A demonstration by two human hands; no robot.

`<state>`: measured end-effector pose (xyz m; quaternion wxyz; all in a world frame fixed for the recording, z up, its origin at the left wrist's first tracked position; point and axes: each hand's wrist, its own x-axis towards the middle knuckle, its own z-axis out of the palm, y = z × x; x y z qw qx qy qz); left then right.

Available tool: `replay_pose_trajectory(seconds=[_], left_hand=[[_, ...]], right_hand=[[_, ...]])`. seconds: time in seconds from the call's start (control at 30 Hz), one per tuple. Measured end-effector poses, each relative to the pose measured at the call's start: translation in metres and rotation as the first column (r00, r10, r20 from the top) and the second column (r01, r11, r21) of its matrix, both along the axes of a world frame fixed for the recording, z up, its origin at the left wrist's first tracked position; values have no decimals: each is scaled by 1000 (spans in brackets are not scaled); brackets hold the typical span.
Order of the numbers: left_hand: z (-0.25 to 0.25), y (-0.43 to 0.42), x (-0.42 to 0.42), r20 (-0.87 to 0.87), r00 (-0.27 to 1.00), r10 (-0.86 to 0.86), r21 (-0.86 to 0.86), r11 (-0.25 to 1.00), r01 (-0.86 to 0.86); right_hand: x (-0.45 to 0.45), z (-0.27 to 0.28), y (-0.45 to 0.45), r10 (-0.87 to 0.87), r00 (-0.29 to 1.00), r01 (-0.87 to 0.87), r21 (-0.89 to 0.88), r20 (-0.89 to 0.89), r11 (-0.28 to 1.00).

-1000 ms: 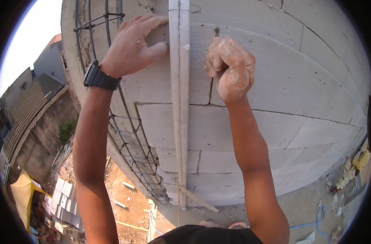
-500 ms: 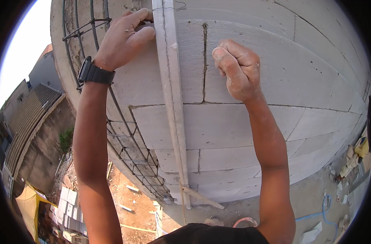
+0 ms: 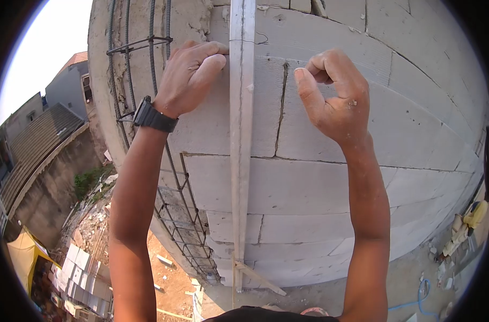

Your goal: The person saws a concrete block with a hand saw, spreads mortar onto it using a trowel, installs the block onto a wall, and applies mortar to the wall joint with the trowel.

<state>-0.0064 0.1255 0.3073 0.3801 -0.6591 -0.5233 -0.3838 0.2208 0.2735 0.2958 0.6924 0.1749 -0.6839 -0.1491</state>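
Observation:
A pale, straight bar (image 3: 241, 118) stands upright against the grey block wall (image 3: 287, 185). Thin wire (image 3: 260, 39) loops round the bar near its top, with a loose curl on the right. My left hand (image 3: 196, 78), with a black watch at its wrist, is at the bar's left edge just below the wire. Its fingers are bent and close to the thumb; whatever they grip, if anything, is hidden. To the right of the bar, my right hand (image 3: 338, 99) is raised before the wall. Its fingers are curled, the thumb stands apart from them, and nothing shows between.
Steel reinforcing bars with ties (image 3: 152, 43) run up the wall's left edge. A wooden strip (image 3: 261, 279) slants from the bar's foot. Low on the right lies a blue hose (image 3: 424, 290). Stacked blocks (image 3: 78, 273), a yellow canopy (image 3: 27, 252) and roofs are far below left.
The view has shifted, so the bar and wall sit further right and lower. My right hand has loosened from a tight pinch, its thumb now apart from the fingers. My left hand stays beside the bar.

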Motion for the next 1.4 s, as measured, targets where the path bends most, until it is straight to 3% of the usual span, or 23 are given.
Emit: replay_pose_trajectory(seconds=[0.03, 0.1, 0.13, 0.2, 0.33, 0.4, 0.43, 0.5, 0.6, 0.73, 0.8, 1.03, 1.1, 1.23, 1.3, 1.33, 1.4], left_hand=[[0, 0, 2, 1, 1000, -5, 11, 1000, 5], [1, 1, 7, 84, 996, -37, 22, 999, 36], [0, 5, 10, 84, 996, -43, 31, 999, 41], [0, 14, 17, 220, 951, -216, 80, 976, 203], [7, 7, 28, 276, 953, -124, 19, 992, 123], [10, 6, 26, 333, 938, -100, -53, 991, 124], [11, 6, 26, 332, 938, -100, -47, 991, 122], [11, 7, 26, 362, 925, -111, -56, 988, 141], [11, 6, 25, 360, 923, -137, -59, 984, 169], [10, 7, 23, 323, 940, -113, -37, 991, 132], [10, 7, 23, 307, 950, -61, -56, 995, 82], [9, 7, 24, 308, 949, -62, -5, 998, 67], [10, 11, 21, 389, 901, -191, 64, 981, 181], [13, 11, 17, 377, 921, -101, 14, 995, 103], [14, 11, 17, 363, 916, -172, 94, 985, 148], [15, 12, 15, 361, 916, -173, 94, 984, 149], [19, 17, 8, 435, 822, -367, 213, 929, 302]], right_hand=[[2, 6, -1, -5, 1000, 5, 11, 1, 1000], [8, 20, -1, -324, 943, 331, 103, -76, 938], [8, 24, 0, -328, 941, 335, 111, -78, 936], [5, 31, 3, -425, 904, 427, 90, -35, 900], [-6, 48, 1, -385, 918, 385, 17, 92, 923], [-14, 54, -4, -290, 912, 312, -32, 291, 949], [-16, 56, -8, -290, 912, 310, -27, 289, 950], [-21, 60, -15, -455, 808, 449, 109, 373, 887], [-26, 66, -20, -526, 812, 460, 278, 254, 844], [-17, 82, -37, -568, 761, 504, 266, 313, 822], [-14, 89, -51, -657, 667, 614, 240, 352, 752], [-11, 115, -111, -709, 578, 615, 355, 404, 704], [-8, 127, -131, -644, 439, 550, 379, 627, 744], [-16, 139, -140, -590, 403, 497, 374, 700, 783], [-15, 152, -148, -611, 251, 469, 458, 750, 755], [-15, 154, -149, -612, 252, 471, 458, 749, 754], [-12, 158, -149, -607, 315, 438, 456, 730, 775]])
